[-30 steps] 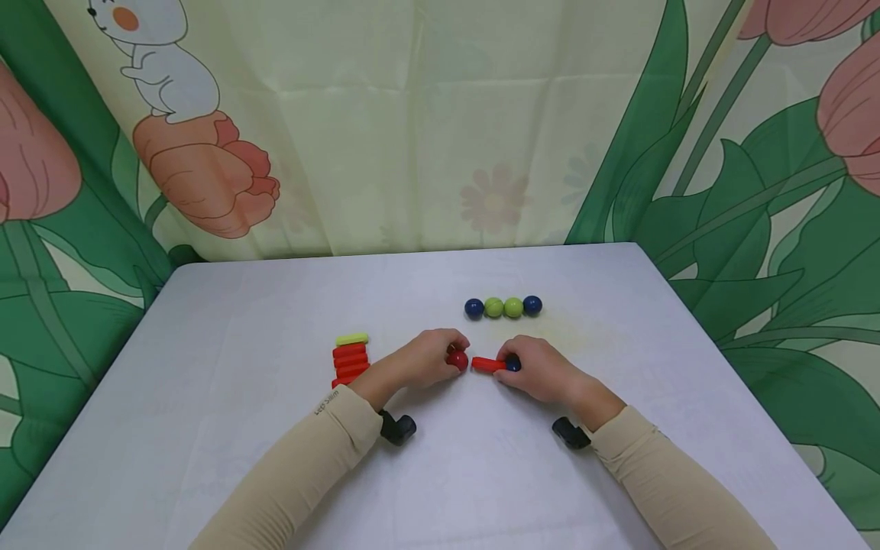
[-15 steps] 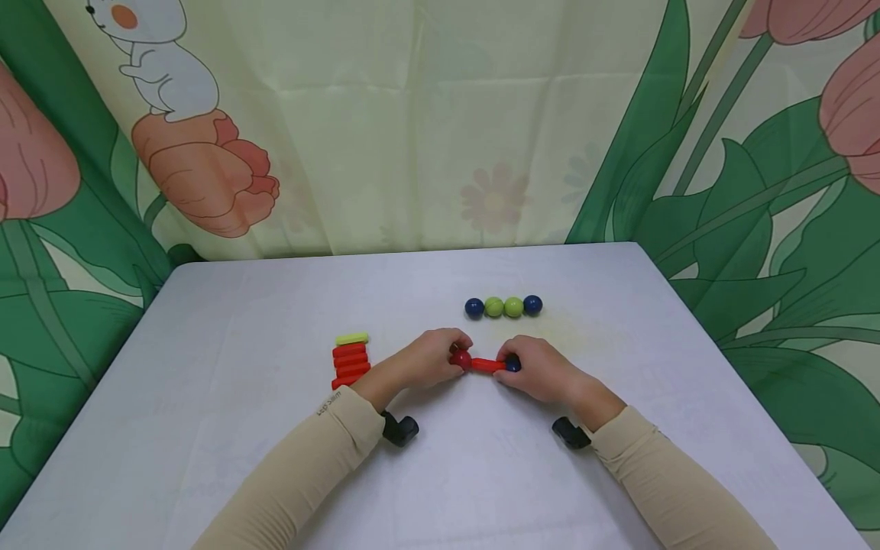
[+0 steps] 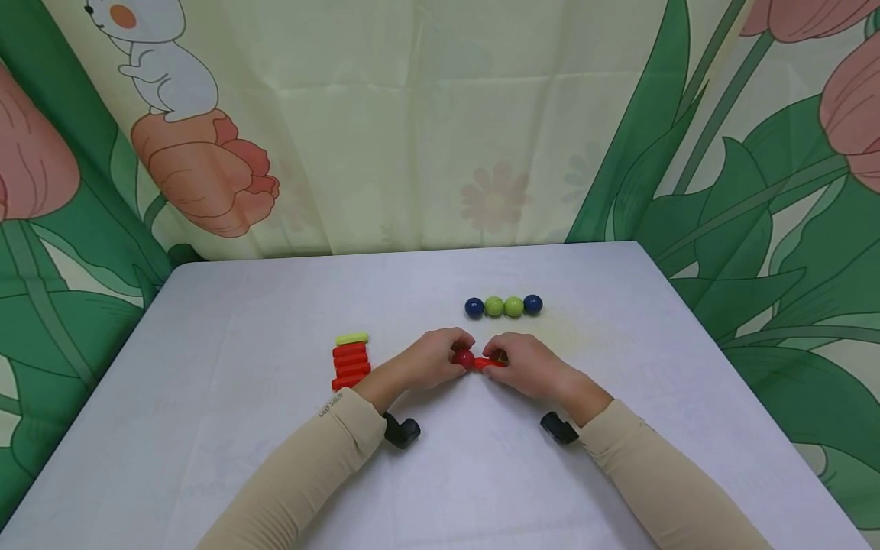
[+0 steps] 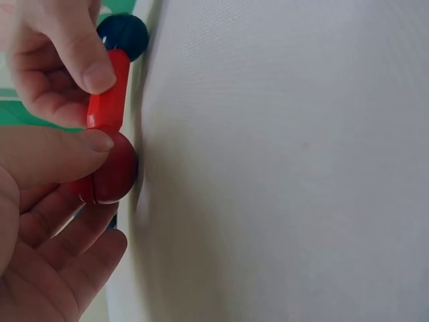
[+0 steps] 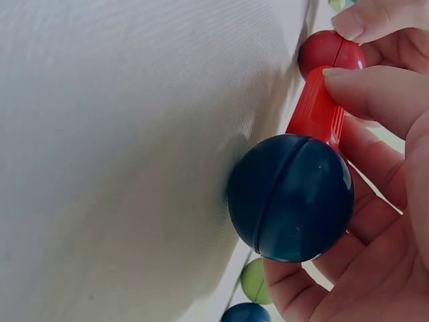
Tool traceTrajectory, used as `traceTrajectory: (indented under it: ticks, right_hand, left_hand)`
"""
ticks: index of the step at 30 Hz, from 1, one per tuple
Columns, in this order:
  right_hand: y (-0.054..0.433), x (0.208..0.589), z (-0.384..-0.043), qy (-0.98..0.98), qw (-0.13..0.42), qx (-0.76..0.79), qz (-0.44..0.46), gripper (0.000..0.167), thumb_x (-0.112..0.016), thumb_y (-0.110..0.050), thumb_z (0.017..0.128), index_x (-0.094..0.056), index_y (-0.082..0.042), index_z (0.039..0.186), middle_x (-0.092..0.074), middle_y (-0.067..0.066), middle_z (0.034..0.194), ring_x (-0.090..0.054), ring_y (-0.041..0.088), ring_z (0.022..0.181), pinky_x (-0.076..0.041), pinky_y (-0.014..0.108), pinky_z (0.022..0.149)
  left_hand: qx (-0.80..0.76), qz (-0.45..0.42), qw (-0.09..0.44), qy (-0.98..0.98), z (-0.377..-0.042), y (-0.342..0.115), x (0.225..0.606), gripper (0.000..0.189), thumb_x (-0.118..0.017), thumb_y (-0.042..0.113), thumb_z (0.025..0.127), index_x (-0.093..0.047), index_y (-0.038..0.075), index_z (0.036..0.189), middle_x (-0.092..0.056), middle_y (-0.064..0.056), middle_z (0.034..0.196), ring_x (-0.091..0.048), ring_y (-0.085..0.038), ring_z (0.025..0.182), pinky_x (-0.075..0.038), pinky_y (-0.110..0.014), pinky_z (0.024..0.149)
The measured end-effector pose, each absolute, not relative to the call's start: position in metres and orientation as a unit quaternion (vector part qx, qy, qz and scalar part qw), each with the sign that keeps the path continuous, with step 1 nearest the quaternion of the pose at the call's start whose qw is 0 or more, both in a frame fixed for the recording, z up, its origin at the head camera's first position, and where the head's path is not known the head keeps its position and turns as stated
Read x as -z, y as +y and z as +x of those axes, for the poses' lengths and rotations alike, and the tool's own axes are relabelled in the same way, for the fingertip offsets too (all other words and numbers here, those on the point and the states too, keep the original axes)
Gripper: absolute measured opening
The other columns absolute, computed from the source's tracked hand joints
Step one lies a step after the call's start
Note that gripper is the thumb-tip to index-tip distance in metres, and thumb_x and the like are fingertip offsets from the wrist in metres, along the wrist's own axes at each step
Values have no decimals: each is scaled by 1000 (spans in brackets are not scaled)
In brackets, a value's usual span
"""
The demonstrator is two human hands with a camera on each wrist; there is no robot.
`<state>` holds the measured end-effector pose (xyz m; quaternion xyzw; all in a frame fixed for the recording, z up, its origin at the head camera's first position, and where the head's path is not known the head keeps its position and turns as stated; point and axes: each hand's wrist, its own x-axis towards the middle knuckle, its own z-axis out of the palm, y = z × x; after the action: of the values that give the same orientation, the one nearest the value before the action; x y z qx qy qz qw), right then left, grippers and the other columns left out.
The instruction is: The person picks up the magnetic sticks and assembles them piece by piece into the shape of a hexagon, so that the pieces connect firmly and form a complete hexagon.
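We note left hand pinching red ball, right hand pinching red rod at ball's 3 o'clock; skewed pressure might pop them apart.

a short run of small dark lettering stands on the left sleeve, near its wrist end, lying lengthwise along the arm at the sleeve's outer edge. in the head view it is too small and blurred to make out, letter by letter or as a word. no other writing can be read.
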<state>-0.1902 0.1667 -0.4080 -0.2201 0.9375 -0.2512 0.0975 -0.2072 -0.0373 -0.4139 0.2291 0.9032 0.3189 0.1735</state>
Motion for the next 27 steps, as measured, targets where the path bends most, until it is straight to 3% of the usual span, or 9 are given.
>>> traceTrajectory:
  ticks: [10, 27]
  right_hand:
    - [167, 407, -189, 943, 106, 246, -199, 16, -74, -18, 91, -70, -9, 104, -62, -3, 87, -56, 15, 81, -51, 32, 77]
    - [174, 406, -187, 948, 118, 242, -171, 18, -74, -18, 92, -69, -9, 107, -62, -2, 89, -55, 17, 83, -50, 32, 77]
  left_hand:
    - [-330, 194, 183, 905, -206, -49, 409, 46, -73, 9, 91, -59, 11, 134, -62, -3, 128, -56, -21, 120, -49, -35, 98]
    - [-318, 162, 167, 919, -197, -92, 398, 42, -75, 12, 90, -61, 12, 129, -63, -1, 122, -57, -21, 116, -52, -36, 93]
